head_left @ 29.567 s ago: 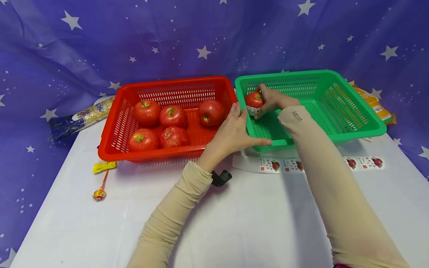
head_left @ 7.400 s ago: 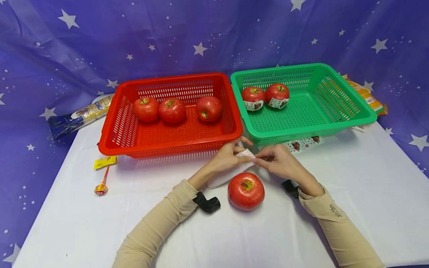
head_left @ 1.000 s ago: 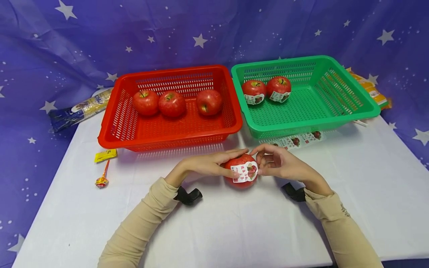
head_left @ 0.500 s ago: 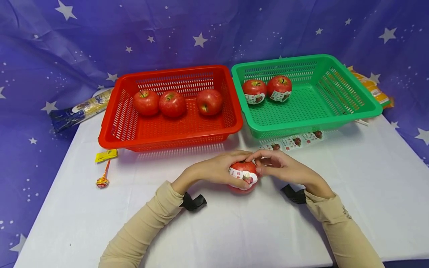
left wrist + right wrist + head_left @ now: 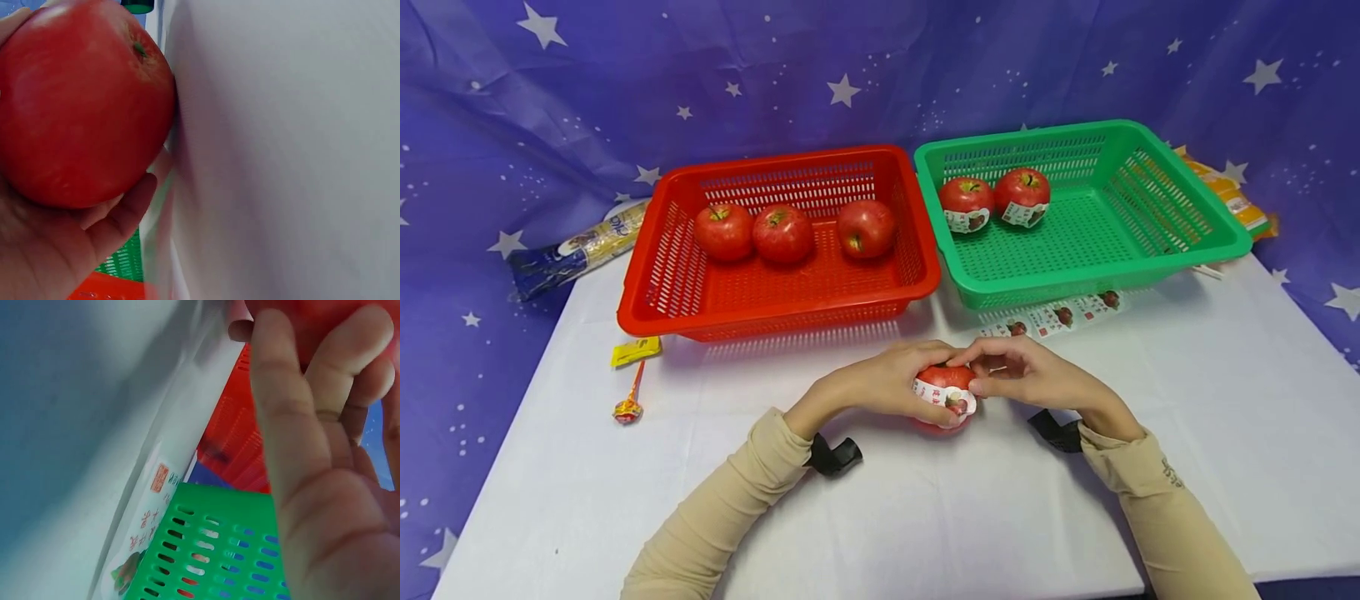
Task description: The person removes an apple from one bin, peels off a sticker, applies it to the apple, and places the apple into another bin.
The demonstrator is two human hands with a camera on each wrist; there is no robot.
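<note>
A red apple rests on the white cloth in front of the baskets, between both hands. A white printed label with an apple picture runs across its near side. My left hand grips the apple from the left, thumb over the label; in the left wrist view the apple fills the palm. My right hand holds the apple's right side, forefinger near the top and thumb by the label's right end. In the right wrist view, several right-hand fingers are bent near the apple.
Behind stand a red basket with three unlabelled apples and a green basket with two labelled ones. A label strip lies before the green basket. At left are a lollipop, a yellow sachet and a blue-and-yellow packet.
Earlier, the hands worked at white paper behind a bare apple; now it bears a label. Apples left the red basket; green gained one. Over the last second, my left hand shifted right.
</note>
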